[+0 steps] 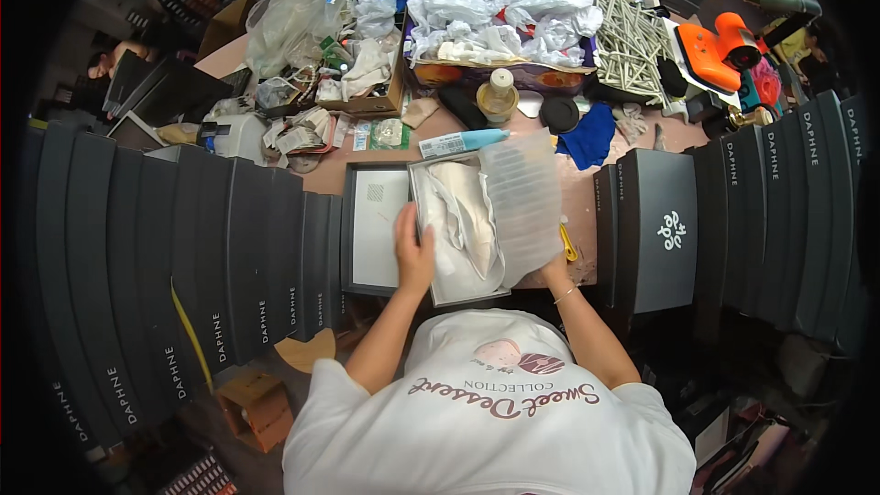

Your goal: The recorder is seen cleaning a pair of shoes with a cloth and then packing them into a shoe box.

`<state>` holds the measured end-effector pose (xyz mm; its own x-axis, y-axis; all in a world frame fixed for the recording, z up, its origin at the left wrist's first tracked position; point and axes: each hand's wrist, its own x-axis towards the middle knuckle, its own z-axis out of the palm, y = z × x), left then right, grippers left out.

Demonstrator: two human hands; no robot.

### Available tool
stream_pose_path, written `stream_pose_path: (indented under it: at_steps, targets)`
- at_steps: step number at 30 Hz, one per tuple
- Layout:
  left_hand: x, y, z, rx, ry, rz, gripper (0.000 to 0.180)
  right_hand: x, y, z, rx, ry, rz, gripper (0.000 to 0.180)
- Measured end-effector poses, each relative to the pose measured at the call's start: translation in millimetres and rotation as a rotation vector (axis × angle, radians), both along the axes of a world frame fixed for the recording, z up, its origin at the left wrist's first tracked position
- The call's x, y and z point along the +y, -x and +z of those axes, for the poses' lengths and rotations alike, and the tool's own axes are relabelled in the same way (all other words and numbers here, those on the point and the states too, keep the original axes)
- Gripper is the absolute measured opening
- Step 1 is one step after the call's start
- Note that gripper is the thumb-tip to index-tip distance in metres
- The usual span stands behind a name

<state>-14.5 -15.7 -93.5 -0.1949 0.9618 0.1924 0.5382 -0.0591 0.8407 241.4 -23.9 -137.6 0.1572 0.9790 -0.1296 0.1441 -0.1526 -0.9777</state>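
Note:
A grey shoebox [414,197] sits in front of me on the table, with white tissue paper [447,266] inside. In the paper lies a pale, pointed shoe [472,211]. My left hand [414,255] grips the box's left wall, thumb at the rim. A translucent, ribbed frosted plastic sheet [522,206] leans over the box's right side. My right hand [555,273] is closed on its lower right corner; the sheet partly hides the fingers. Left of the box, and partly behind it, lies the box lid [374,243], white inside up.
Rows of dark shoeboxes [206,266] stand left, and more shoeboxes [665,229] stand right. A yellow cutter [568,243] lies beside the sheet. Behind are a blue cloth [587,136], a glue jar [497,99], a carton of crumpled white plastic [500,78] and an orange device [710,53].

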Motion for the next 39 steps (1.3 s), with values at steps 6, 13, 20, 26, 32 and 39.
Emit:
stream_pose_path:
  at_steps: [6, 13, 20, 26, 32, 39]
  targets:
    - [-57.4, 77.3, -70.6, 0.287, 0.672, 0.029, 0.044, 31.1, 88.6, 61.7, -0.765, -0.345, 0.793, 0.090]
    - [-71.8, 80.4, 12.7, 0.191, 0.362, -0.049, 0.026, 13.4, 94.5, 48.2, -1.060, -0.372, 0.863, 0.084]
    - [-89.3, 47.5, 119.4, -1.029, 0.349, -0.102, 0.023, 13.6, 63.6, 76.8, -0.169, -0.159, 0.409, 0.063]
    - [-78.9, 20.5, -6.3, 0.000, 0.132, -0.215, 0.055, 16.5, 34.6, 50.4, -0.315, 0.075, 0.308, 0.056]
    - [-29.3, 55.0, -71.4, -0.652, 0.471, -0.089, 0.049, 31.2, 74.1, 18.6, -0.358, 0.370, 0.160, 0.057]
    - [-31.6, 84.7, -54.5, -0.805, 0.771, -0.336, 0.045, -0.9, 102.4, 10.8, -0.467, 0.157, -0.094, 0.065]
